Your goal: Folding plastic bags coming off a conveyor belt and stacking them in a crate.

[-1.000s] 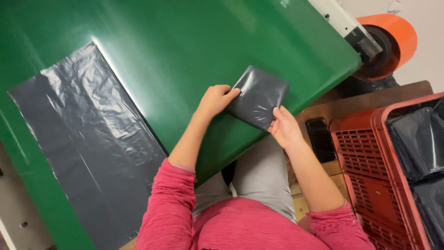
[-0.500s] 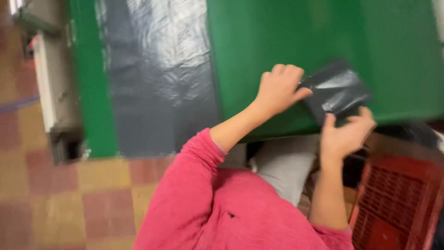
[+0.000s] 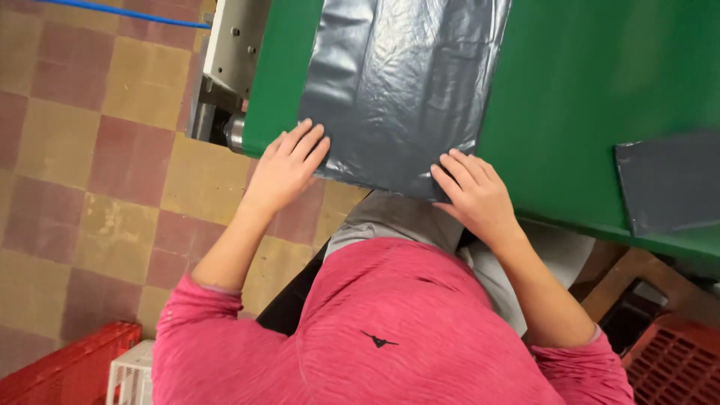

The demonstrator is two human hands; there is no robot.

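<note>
Workshop: green conveyor belt (image 3: 600, 75), steel roller (image 3: 234, 132), plastic crates (image 3: 667, 367).

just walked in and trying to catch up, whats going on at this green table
A person in a pink top works at a green table. Both bare hands rest flat on the near edge of a flat grey plastic bag spread on it: the left hand at the bag's left corner, the right hand at its right corner. A smaller folded grey bag lies apart to the right. Red crates sit on the floor.

A flat grey plastic bag (image 3: 405, 82) is spread on the green table (image 3: 577, 82); a folded grey bag (image 3: 667, 184) is laid at its right edge.
</note>
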